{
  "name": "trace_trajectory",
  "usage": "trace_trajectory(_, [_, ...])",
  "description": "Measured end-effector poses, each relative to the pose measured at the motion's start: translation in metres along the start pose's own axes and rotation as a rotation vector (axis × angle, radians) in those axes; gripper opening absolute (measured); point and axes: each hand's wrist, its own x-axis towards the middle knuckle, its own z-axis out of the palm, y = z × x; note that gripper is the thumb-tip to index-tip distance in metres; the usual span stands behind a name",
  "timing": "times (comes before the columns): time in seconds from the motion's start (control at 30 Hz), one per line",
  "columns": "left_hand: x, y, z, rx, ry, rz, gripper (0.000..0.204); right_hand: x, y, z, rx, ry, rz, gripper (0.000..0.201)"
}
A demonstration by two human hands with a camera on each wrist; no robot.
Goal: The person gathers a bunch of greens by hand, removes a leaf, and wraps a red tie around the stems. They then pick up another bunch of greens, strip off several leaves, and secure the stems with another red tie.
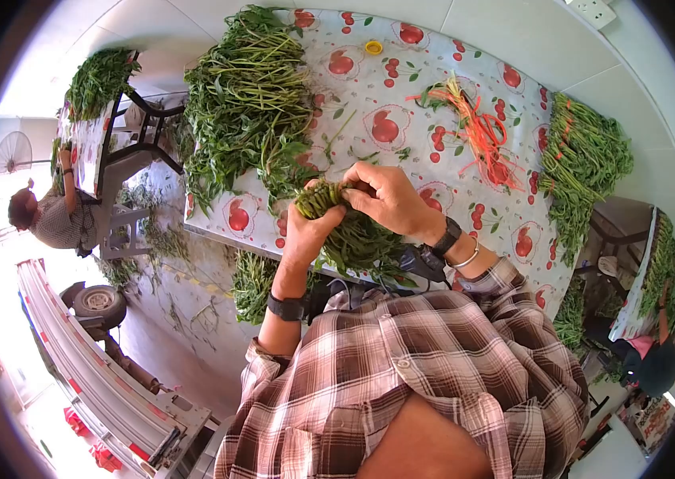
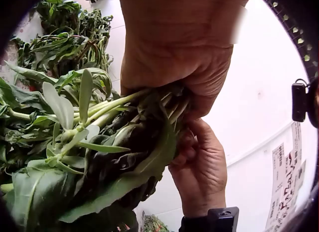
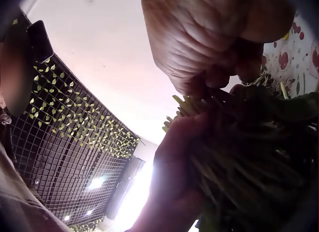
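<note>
My left hand [image 1: 309, 231] grips a bunch of leafy greens [image 1: 361, 239] around its stems, just over the table's near edge. The cut stem ends face up beside the thumb, and the leaves hang toward the shirt. My right hand [image 1: 393, 201] has its fingers bent, with thumb and fingertips pinching at the side of the stem ends. In the left wrist view, the left hand [image 2: 174, 52] wraps the stems above the right hand [image 2: 204, 167]. The right wrist view shows the right hand [image 3: 214, 37] against the stem ends; any tie between its fingers is hidden.
A large heap of greens [image 1: 249, 104] lies on the left of the cherry-patterned table [image 1: 361, 104]. Orange-red ties [image 1: 485, 140] and a yellow ring [image 1: 373, 48] lie farther right. Bundled greens [image 1: 585, 152] line the right edge. People work at tables on both sides.
</note>
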Motion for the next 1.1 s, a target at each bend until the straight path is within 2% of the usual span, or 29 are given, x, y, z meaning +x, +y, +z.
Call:
trace_trajectory(0.13, [-0.001,0.005,0.002,0.039,-0.011,0.03,0.021,0.001,-0.009,-0.005,0.0,0.031,-0.011,0.013])
trace_trajectory(0.2, [-0.003,0.001,0.0,0.091,-0.058,-0.02,0.03,0.001,-0.007,-0.004,0.01,0.015,-0.037,0.011])
trace_trajectory(0.37, [-0.004,0.001,0.0,0.051,-0.051,-0.014,0.024,0.001,-0.01,-0.006,0.037,-0.057,-0.017,0.01])
trace_trajectory(0.47, [-0.004,-0.004,-0.001,0.061,-0.075,-0.031,0.024,-0.001,-0.006,-0.004,0.055,-0.035,-0.092,0.01])
trace_trajectory(0.57, [-0.007,-0.009,0.0,0.081,-0.075,-0.057,0.023,-0.004,-0.004,-0.006,-0.01,-0.1,-0.07,0.014])
trace_trajectory(0.63, [-0.013,-0.011,0.001,0.1,-0.065,-0.074,0.022,-0.006,-0.004,-0.009,-0.209,-0.169,-0.082,0.019])
trace_trajectory(0.73, [-0.018,-0.017,0.0,0.093,-0.099,-0.068,0.02,0.002,-0.021,-0.019,-0.189,-0.102,-0.093,0.03])
trace_trajectory(0.77, [-0.02,-0.02,0.002,0.085,-0.092,-0.068,0.02,0.001,-0.015,-0.009,-0.192,-0.112,-0.092,0.03])
trace_trajectory(0.83, [-0.021,-0.025,0.006,0.11,-0.039,0.068,0.019,-0.001,-0.001,0.021,-0.106,-0.229,-0.38,0.043])
trace_trajectory(0.87, [-0.024,-0.033,-0.004,0.158,-0.089,0.0,0.02,-0.003,-0.002,0.021,-0.11,-0.32,-0.283,0.051])
trace_trajectory(0.9, [-0.027,-0.03,-0.007,0.153,-0.085,0.003,0.02,0.001,-0.002,0.018,-0.113,-0.326,-0.284,0.051])
trace_trajectory(0.97, [-0.037,-0.022,-0.013,-0.035,-0.089,-0.147,0.021,0.01,0.001,0.013,0.041,-0.455,-0.166,0.054])
trace_trajectory(1.0, [-0.038,-0.016,-0.017,-0.156,-0.124,-0.11,0.018,0.012,0.004,0.008,0.312,-0.449,0.149,0.056])
trace_trajectory(1.03, [-0.04,-0.005,-0.018,-0.238,-0.091,0.005,0.01,0.021,0.019,0.003,0.273,-0.301,0.073,0.046])
trace_trajectory(1.07, [-0.044,-0.004,-0.026,-0.279,-0.073,0.027,0.009,0.033,0.041,-0.003,0.233,-0.157,-0.004,0.036])
trace_trajectory(1.1, [-0.051,-0.003,-0.039,-0.319,-0.054,0.049,0.009,0.04,0.064,-0.013,0.087,-0.072,0.069,0.034])
